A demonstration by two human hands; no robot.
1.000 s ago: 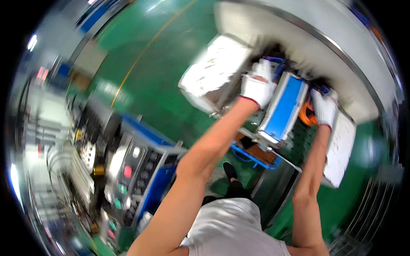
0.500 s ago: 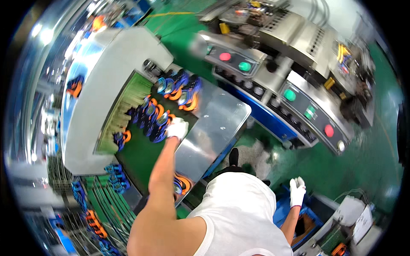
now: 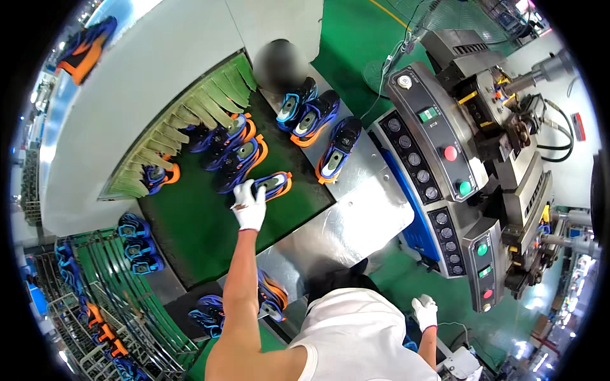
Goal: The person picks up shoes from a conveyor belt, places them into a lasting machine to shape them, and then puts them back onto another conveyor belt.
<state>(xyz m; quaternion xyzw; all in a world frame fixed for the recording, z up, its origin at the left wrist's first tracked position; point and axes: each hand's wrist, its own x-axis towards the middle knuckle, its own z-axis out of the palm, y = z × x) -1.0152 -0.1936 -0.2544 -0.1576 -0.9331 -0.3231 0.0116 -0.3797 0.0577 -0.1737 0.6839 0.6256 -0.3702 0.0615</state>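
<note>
My left hand (image 3: 248, 208), in a white glove, reaches over the green conveyor belt (image 3: 190, 241). Its fingers are wrapped over the front part of a blue, black and orange shoe (image 3: 277, 185), whose orange heel points right. Just behind this shoe stand several similar shoes (image 3: 243, 157) in a row on the belt. My right hand (image 3: 424, 311), also gloved in white, hangs low at my right side. Its fingers are loosely bent and apart, with nothing visible in them.
A grey machine housing (image 3: 171, 44) with a green strip curtain (image 3: 184, 120) spans the belt. More shoes (image 3: 340, 147) stand on the metal ledge. To the right is a machine with a gauge panel (image 3: 406, 149) and push buttons. A wire rack (image 3: 95, 298) holds shoes at lower left.
My view has turned, and the button machine now appears farther right. My left hand has shifted from the heel end of a shoe row to a shoe's front part. My right hand's fingers are more bent.
</note>
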